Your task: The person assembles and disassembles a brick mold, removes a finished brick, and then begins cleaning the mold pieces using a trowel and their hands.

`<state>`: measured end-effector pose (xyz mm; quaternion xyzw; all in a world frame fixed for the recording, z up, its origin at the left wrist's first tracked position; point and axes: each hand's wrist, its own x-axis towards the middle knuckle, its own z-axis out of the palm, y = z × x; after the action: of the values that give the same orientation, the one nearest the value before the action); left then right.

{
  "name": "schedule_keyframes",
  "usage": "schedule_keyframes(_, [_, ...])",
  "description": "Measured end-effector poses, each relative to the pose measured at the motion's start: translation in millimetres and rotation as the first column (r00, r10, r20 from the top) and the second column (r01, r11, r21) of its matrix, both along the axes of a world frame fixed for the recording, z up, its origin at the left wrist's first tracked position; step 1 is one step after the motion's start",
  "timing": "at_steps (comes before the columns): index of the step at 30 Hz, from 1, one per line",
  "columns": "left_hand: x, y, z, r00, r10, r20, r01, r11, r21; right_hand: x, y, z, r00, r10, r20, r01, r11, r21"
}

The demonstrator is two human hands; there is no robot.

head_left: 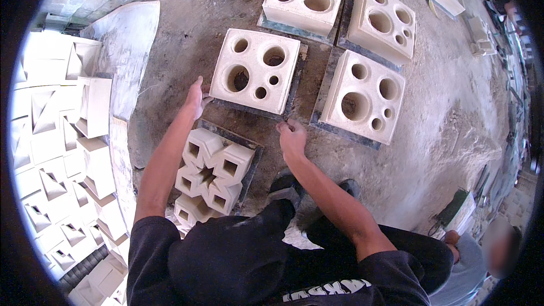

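Head view, left hand: we see our left hand (194,97) stretched forward, fingers straight and flat against the left edge of the cream block with round holes (255,70), gripping nothing.
Head view, right hand: our right hand (292,137) is curled narrow at the dark board (294,82) under that block's near corner; whether it pinches the board we cannot tell.
Block: lies flat on its board on the dusty floor (447,136), just beyond a star-patterned block (212,173).
Surroundings: three more holed blocks (362,96) lie near; stacked white blocks (56,153) line the left.
Hidden: our torso covers the near floor; another person (470,266) is cut off at the lower right.
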<state>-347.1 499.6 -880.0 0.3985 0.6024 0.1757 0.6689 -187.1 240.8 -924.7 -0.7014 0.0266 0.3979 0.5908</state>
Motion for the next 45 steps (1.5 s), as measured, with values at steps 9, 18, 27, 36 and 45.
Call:
schedule_keyframes(9, [7.9, 42.0, 26.3, 0.929, -0.361, -0.082, 0.368, 0.925, 0.091, 29.3, 4.1, 11.7, 0.893, 0.431, -0.128, -0.430, 0.902, 0.036])
schedule_keyframes(18, [60.0, 7.7, 113.0, 0.940, -0.316, 0.130, 0.232, 0.870, 0.435, 132.1, 63.2, 160.0, 0.906, 0.378, 0.192, -0.411, 0.895, 0.176])
schedule_keyframes(27, [106.1, -22.4, 172.4, 0.918, -0.375, 0.130, 0.301, 0.871, 0.388, 169.2, 88.9, 191.4, 0.762, 0.514, 0.393, -0.543, 0.839, -0.045])
schedule_keyframes(36, [101.0, -66.3, 271.5, 0.916, -0.399, -0.043, 0.399, 0.896, 0.196, 154.2, 39.6, 294.9, 0.901, 0.413, 0.134, -0.390, 0.905, -0.170])
schedule_keyframes(45, [102.3, -115.0, 413.4, 0.839, -0.486, -0.245, 0.544, 0.771, 0.332, 139.1, -46.6, 446.0, 0.895, 0.285, 0.344, -0.173, 0.931, -0.321])
